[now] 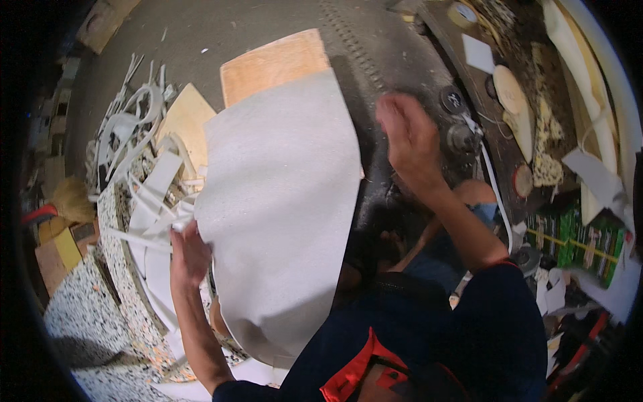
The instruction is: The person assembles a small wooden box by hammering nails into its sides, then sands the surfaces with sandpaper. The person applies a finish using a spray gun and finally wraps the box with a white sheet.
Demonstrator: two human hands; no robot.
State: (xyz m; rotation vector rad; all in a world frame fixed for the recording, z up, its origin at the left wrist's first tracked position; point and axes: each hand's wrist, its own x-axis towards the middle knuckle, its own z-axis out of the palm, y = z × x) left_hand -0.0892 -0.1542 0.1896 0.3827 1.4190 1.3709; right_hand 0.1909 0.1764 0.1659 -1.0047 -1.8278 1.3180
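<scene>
A large pale grey sheet point(281, 194) with a curved lower end lies in front of me. It partly covers a tan wooden board point(274, 67) that juts out at its far end. At the sheet's left edge is my left hand point(191, 254), its fingers curled in beside white scrap strips point(151, 208); what they hold, if anything, is hidden. My right hand point(410, 139) is raised to the right of the sheet and apart from it. Motion blurs it slightly; its fingers are loosely bent, and nothing shows in them.
Speckled foam point(87, 315) and a brush point(74, 201) lie at left, near a cream offcut piece point(187, 127). On the right, a dark bench point(482, 87) carries a tape roll point(462, 15) and a round black tin point(452, 100). Green packages point(576, 241) are stacked below.
</scene>
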